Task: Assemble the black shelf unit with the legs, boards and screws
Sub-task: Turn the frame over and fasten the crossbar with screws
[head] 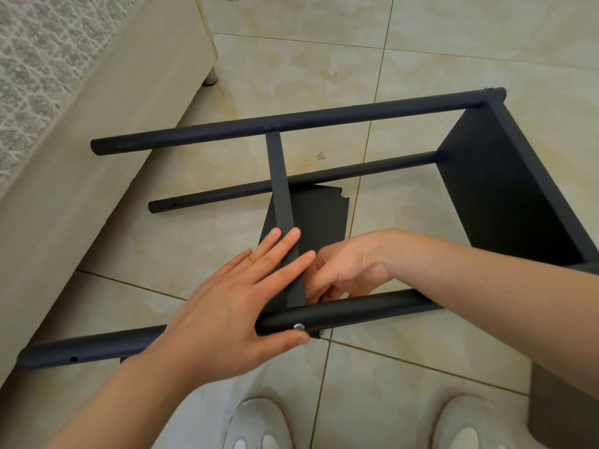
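Note:
The black shelf unit lies on its side on the tiled floor. Its near leg [363, 307] runs left to right under my hands, with a silver screw [299, 326] in its side. A far leg [291, 121] and a lower leg [291, 183] run parallel behind it. An end board [505, 189] joins the legs at the right. A middle board [282, 186] stands on edge between the near and far legs. My left hand [233, 312] lies flat over the near leg and the board's edge, thumb beside the screw. My right hand [346, 270] curls its fingers against the board's right face at the near leg.
A beige bed base [97, 140] with a short foot [210, 76] fills the left side. My two white shoes [259, 426] stand just below the near leg. A grey object [564, 409] stands at the lower right. Open tiles [405, 53] lie beyond the unit.

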The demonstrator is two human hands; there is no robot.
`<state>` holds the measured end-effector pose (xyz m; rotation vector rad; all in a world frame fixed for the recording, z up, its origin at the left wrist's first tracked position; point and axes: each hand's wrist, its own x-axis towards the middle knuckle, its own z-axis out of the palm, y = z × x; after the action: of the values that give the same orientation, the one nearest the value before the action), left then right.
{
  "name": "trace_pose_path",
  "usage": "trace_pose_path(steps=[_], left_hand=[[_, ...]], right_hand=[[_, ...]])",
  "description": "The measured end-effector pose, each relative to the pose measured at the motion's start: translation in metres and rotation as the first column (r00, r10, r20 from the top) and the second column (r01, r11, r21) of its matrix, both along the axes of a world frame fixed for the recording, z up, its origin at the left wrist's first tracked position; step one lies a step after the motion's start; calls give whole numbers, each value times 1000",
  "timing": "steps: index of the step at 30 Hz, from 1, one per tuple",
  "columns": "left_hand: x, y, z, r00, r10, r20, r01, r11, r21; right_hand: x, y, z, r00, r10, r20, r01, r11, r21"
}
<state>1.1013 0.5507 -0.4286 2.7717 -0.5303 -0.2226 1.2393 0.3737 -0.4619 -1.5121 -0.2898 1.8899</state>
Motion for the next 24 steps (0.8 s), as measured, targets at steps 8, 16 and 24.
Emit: trace_pose_path(steps=[8,16,24], left_hand=[[2,-1,0,1000,-7,2,7,1000,-4],[1,0,0,1000,-7,-3,7,1000,-24],[2,-1,0,1000,-10,-9,10,1000,-21]], right_hand=[[4,-5,2,999,-22,-44,22,1000,17],[1,-1,3,998,-42,-43,41,999,-17],[1,0,3,999,-29,-16,28,999,-15]])
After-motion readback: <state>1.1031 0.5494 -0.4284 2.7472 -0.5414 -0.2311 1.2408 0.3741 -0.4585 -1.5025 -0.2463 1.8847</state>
